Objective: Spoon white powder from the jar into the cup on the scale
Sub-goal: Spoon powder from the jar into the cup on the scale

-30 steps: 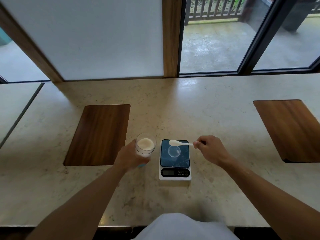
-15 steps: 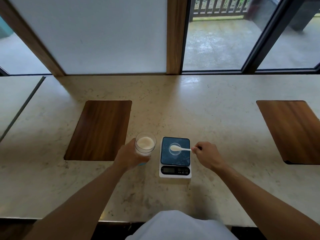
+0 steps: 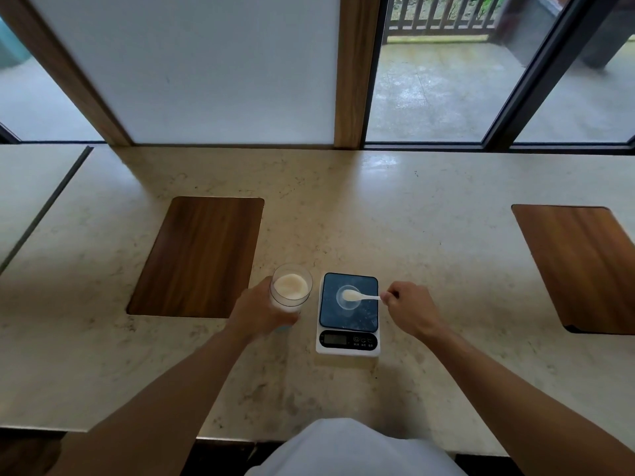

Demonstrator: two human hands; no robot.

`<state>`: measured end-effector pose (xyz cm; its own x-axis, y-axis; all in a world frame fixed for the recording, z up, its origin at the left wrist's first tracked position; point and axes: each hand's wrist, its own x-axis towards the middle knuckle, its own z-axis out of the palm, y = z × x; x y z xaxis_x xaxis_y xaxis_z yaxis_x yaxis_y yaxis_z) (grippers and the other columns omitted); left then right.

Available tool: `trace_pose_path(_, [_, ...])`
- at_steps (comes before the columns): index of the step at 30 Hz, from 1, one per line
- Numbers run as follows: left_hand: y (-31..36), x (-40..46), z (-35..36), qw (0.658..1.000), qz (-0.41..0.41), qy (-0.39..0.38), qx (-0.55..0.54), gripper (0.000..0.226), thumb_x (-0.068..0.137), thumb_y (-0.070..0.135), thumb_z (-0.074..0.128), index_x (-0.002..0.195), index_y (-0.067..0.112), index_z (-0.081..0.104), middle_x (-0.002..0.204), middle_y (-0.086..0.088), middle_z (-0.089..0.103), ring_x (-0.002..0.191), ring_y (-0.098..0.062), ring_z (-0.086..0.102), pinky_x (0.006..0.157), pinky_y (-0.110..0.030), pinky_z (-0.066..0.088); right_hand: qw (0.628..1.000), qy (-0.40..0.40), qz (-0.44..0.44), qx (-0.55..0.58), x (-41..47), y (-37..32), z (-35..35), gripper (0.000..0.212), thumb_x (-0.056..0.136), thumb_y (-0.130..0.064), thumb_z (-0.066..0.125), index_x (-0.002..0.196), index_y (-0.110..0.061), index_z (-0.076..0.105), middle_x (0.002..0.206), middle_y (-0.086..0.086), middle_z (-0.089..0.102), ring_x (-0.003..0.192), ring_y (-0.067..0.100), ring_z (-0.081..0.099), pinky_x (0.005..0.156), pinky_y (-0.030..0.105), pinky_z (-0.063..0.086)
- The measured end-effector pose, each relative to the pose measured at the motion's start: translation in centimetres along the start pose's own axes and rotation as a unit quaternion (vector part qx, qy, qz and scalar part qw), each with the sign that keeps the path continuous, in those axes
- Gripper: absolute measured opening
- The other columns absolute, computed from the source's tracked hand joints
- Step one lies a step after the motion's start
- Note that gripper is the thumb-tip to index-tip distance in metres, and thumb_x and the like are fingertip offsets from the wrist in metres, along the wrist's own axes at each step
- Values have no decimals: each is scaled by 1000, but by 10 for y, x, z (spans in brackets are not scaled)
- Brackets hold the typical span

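Above the cup on the scale, right hand pinches the loaded spoon — next tip it gently; left hand grips the jar.

Both forearms bare, no sleeves, no watch or rings visible; white garment over torso at bottom edge.

marble counter, two wooden boards

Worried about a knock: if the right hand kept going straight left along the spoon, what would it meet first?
Probably the cup on the scale; the right hand holds the spoon over it. Height is unclear.
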<state>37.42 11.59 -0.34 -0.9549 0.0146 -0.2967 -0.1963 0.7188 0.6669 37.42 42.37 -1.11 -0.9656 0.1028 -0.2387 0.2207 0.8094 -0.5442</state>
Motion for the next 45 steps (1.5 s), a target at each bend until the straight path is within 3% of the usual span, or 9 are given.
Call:
trace_pose_path(6, [2,1,0,1000,3,-8,0,81,52,56,85,126,35,59,108,13,72,98,-12,69,90,-40,57,1000,8,-15,-10,1,-1,-2,23,96,-22,58,83,-9,73,73,5,69,62,16,60,64,36,56])
trace_pose_path(22, [9,0,2,999,11,-30,17,80,60,52,86,130,28,56,114,5,72,102,-19,68,93,-44,56,997,31,-56,-31,-3,-2,-9,19,96,-22,61,87,-9,72,75,6,71,61,15,61,64,39,59])
trace_pose_path(29, [12,-2,2,1000,9,-23,10,79,59,52,86,129,31,57,113,8,72,101,-17,68,93,-42,57,995,42,-84,-31,-10,-5,-14,18,96,-21,61,85,-8,69,70,4,68,57,13,59,55,29,51])
trace_pose_path(36, [11,-4,2,1000,9,-13,-6,80,57,55,87,128,31,58,114,9,70,103,-16,67,94,-42,56,992,52,-108,-47,-17,-6,-12,19,96,-22,60,84,-9,67,70,5,69,56,18,60,57,38,57])
trace_pose_path(41, [12,-5,3,1000,25,-17,8,80,60,55,86,130,31,55,118,8,69,105,-17,65,96,-43,55,987,70,-132,-55,-22,-9,-11,22,96,-21,60,76,-12,62,61,-3,57,50,15,52,48,31,42])
trace_pose_path(45, [12,-5,3,999,29,-24,15,82,62,54,87,132,29,54,121,6,68,107,-18,65,97,-44,55,985,67,-148,-55,-27,-9,-10,22,97,-21,60,77,-12,61,63,-2,58,51,15,51,47,27,40])
